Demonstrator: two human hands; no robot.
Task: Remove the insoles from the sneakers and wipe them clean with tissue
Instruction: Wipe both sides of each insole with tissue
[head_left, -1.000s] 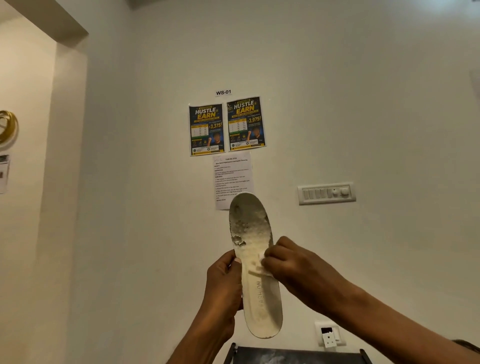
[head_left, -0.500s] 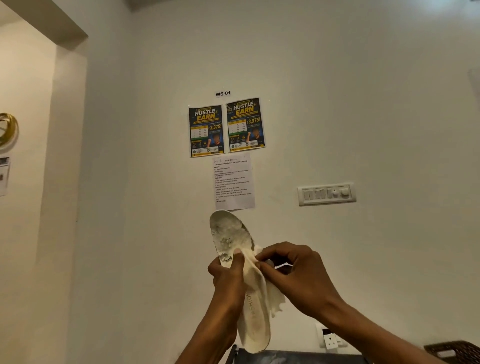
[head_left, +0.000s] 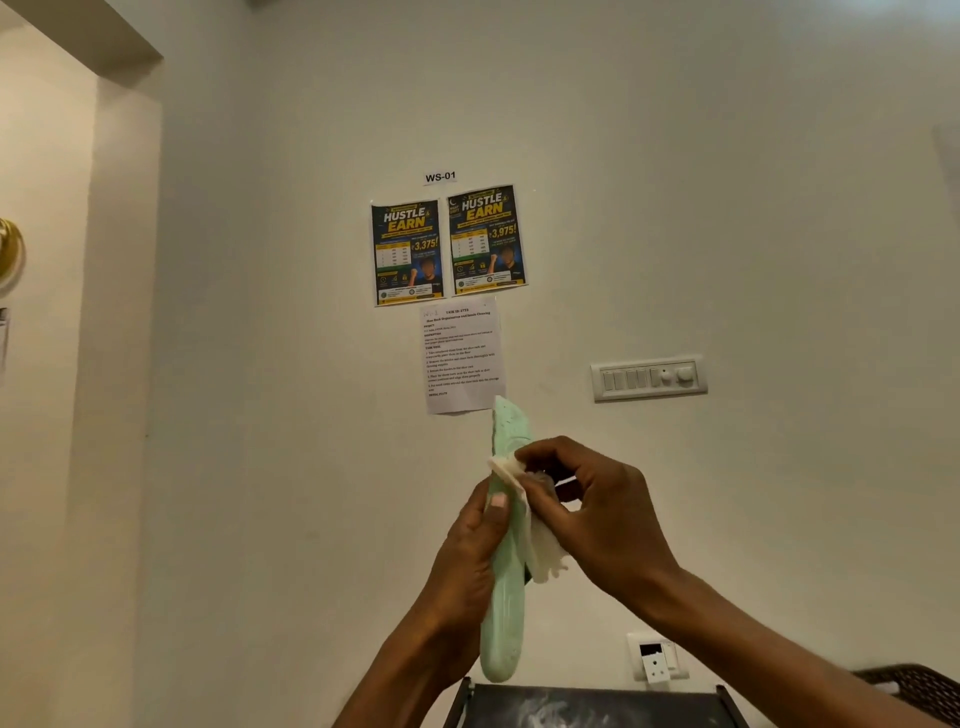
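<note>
Head view: my left hand (head_left: 470, 551) gripped the insole (head_left: 504, 623) upright, toe at 12 o'clock, green side showing. My right hand (head_left: 608, 514) pinched the tissue (head_left: 545, 558) against its 3 o'clock edge.

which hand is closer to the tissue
Right. The right hand pinches the tissue against the insole; the left hand grips the insole just beside it.

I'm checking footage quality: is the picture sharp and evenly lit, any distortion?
Head view: warm, soft light, no glare; wide-angle lens leans the left wall corner; insole and tissue fairly sharp; poster headlines readable, instruction sheet small print too soft.
</note>
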